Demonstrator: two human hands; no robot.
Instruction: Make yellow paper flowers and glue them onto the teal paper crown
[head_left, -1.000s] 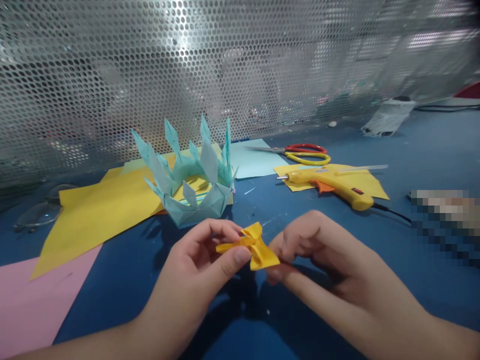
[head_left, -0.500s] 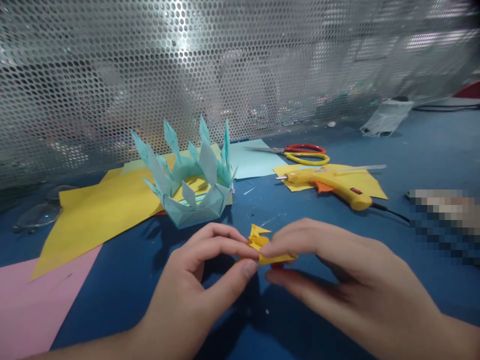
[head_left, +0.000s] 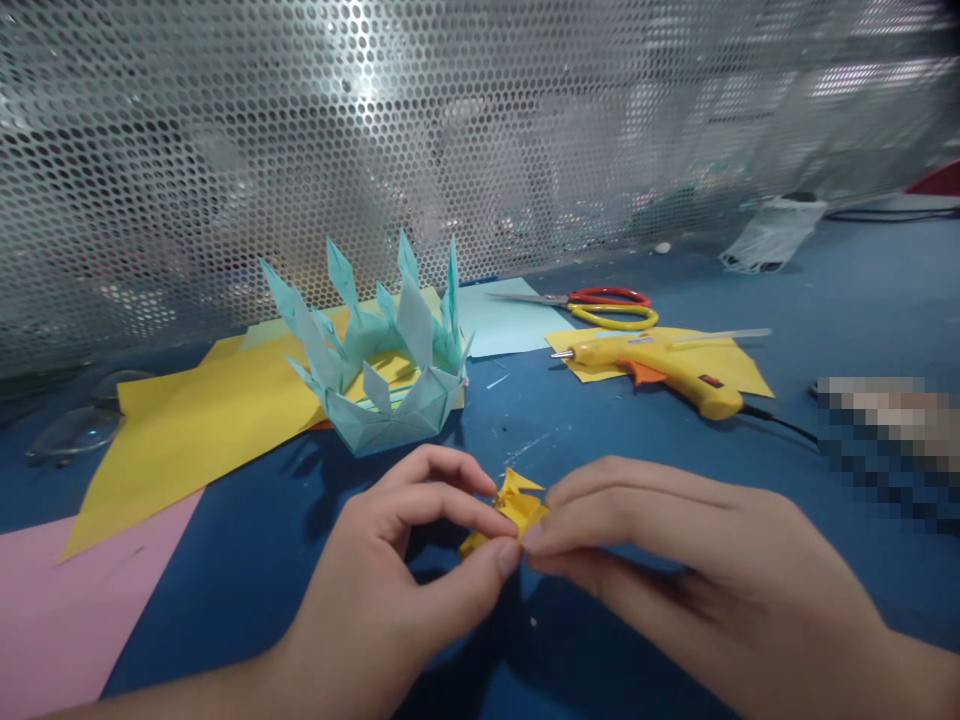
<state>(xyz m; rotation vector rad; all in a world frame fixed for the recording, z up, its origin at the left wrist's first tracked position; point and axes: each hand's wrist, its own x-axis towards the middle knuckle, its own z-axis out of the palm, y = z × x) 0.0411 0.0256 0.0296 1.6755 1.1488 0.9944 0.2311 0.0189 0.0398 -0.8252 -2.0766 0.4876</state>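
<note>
A small folded yellow origami piece (head_left: 520, 500) is pinched between my two hands, its pointed flap sticking up and to the right. My left hand (head_left: 420, 560) grips its left side between thumb and index finger. From the right, the thumb and index finger of my right hand (head_left: 667, 570) close on the same piece, hiding part of it. Just beyond my left hand stands a pale teal folded-paper crown (head_left: 390, 425) with tall pointed tips.
A yellow glue gun (head_left: 652, 365) lies on yellow paper at the right, with scissors (head_left: 615, 308) behind it. Yellow sheets (head_left: 202, 420), a pink sheet (head_left: 82, 600) and glasses (head_left: 79, 430) are at the left. A perforated metal panel (head_left: 465, 130) closes off the back.
My right fingertips have closed and shifted slightly down on the yellow piece, which has turned and sits a little lower. My left hand stays nearly in place.
</note>
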